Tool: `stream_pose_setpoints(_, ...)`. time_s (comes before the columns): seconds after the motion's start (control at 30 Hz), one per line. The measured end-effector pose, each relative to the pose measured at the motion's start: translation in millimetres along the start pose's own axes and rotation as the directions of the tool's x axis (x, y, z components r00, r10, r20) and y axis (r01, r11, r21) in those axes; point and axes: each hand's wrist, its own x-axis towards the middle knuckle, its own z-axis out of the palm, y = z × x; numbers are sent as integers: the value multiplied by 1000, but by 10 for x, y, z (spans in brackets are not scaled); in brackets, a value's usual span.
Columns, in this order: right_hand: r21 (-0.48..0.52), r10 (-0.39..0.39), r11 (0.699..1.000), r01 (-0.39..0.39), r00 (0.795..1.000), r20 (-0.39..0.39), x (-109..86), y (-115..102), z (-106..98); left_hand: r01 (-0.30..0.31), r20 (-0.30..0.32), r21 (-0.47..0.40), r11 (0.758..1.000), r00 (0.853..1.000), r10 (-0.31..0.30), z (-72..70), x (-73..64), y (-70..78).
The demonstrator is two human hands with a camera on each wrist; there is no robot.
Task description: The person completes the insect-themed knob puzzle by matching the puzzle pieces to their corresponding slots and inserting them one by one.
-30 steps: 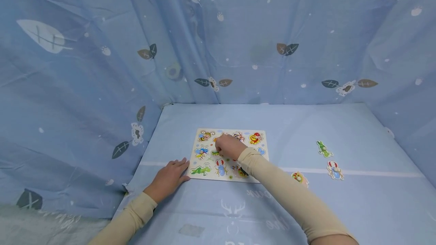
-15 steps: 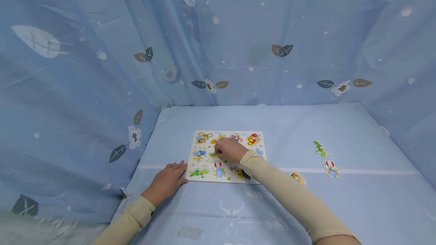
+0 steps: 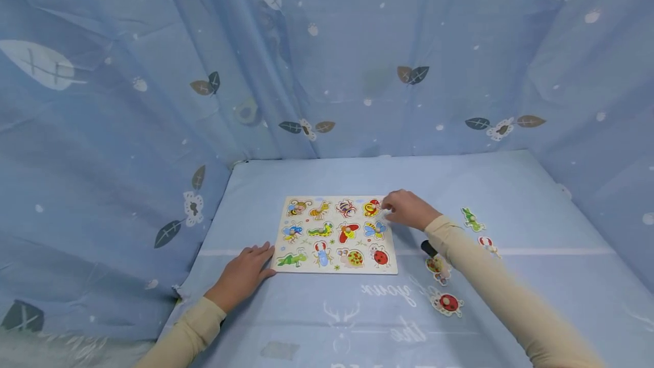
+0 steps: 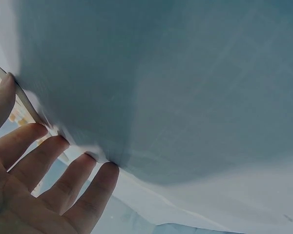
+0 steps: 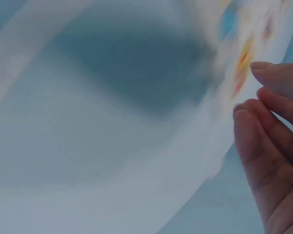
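A pale insect puzzle board [image 3: 333, 268] lies on the blue cloth in the head view. My left hand [image 3: 242, 274] rests at its left edge; in the left wrist view the fingers [image 4: 80, 180] are spread, with the thumb at the board's edge. By the top right corner, next to a red-and-yellow insect piece [image 3: 372, 208], is my right hand [image 3: 409, 209]. The right wrist view shows its fingertips bent and apart from the thumb, nothing between them. A green caterpillar piece [image 3: 320, 231] sits mid-board. Knobs show on several upper pieces.
Loose pieces lie right of the board: a green grasshopper [image 3: 472, 219], a beetle [image 3: 487, 243] partly behind the right sleeve, a snail [image 3: 438, 268] and a ladybug [image 3: 448, 303]. A blue curtain [image 3: 357, 72] with printed leaves hangs behind and at both sides.
My right hand has left the middle of the board and moved right to its top corner, uncovering the caterpillar piece and the loose ladybug. The left hand stays at the edge.
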Motion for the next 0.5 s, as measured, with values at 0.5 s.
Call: stream_pose_setpoints(0.5,-8,320,947,-320,946,52,-962,1351,-338,3,-3,-27,1000,1000,-3,-54,-47,-6)
